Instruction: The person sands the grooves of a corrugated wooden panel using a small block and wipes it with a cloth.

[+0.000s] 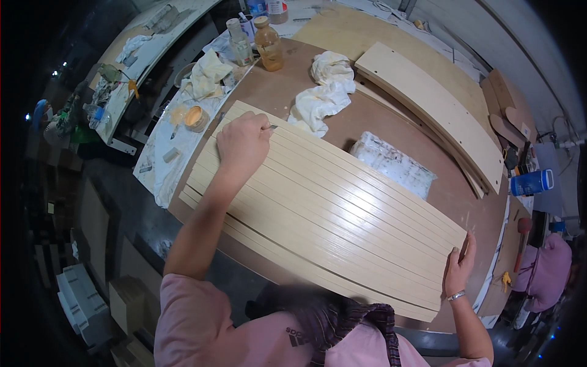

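Observation:
A cream panel (318, 189) with long parallel grooves lies across the table in front of me, its surface shiny in the middle. Below its near edge shows another cream board (287, 244). My left hand (243, 144) is closed over the panel's far left part, round a small tool whose thin metal tip (273, 127) sticks out to the right; the rest of that tool is hidden in the fist. At the panel's right end my right hand (460, 266) holds the edge, thumb by the top and fingers stretched along the end.
Behind the panel lie crumpled white cloths (321, 101) and a paint-stained white block (391, 164). Long cream boards (431, 110) are stacked at the back right. Bottles (268, 46) and an open jar of orange-tan paste (195, 118) stand at the left; a blue jug (531, 182) is far right.

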Demonstrator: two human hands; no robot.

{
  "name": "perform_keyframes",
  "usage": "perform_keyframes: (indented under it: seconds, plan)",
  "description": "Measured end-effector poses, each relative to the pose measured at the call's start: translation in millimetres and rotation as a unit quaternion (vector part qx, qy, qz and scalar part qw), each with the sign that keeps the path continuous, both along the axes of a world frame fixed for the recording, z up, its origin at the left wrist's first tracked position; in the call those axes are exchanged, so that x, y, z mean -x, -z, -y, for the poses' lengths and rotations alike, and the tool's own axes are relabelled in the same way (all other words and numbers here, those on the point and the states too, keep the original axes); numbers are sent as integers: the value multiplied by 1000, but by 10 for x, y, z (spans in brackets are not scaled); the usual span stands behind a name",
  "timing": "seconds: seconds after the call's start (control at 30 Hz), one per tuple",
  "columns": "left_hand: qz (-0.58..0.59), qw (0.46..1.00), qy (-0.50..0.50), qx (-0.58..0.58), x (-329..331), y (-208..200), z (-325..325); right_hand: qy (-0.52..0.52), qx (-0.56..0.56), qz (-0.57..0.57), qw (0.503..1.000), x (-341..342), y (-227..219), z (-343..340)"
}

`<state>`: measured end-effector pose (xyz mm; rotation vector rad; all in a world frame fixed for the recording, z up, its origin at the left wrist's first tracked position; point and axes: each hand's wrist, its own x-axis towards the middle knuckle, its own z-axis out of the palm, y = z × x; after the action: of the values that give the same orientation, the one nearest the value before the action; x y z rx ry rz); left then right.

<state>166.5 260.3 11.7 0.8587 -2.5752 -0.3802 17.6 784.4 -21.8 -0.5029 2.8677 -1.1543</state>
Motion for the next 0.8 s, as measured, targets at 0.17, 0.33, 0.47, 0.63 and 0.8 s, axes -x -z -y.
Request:
perform_keyframes:
  seconds: [0.17,0.33,0.47,0.63,0.8]
  plan:
    - [-19,998,37,36,83,-10,-194,0,12,1,1000,23,14,-37]
    - [-6,1000,16,3,65,-14,-158,2,6,7,1000,8,-21,13]
    - [-25,999,37,-8,38,-18,-186,2,5,15,1000,4,-41,9]
    - [-10,990,-138,-33,-363,-53,631,-2,37,26,999,-8,-27,31]
    - [-18,991,-128,-20,-476,-57,663,5,25,20,999,0,-30,9]
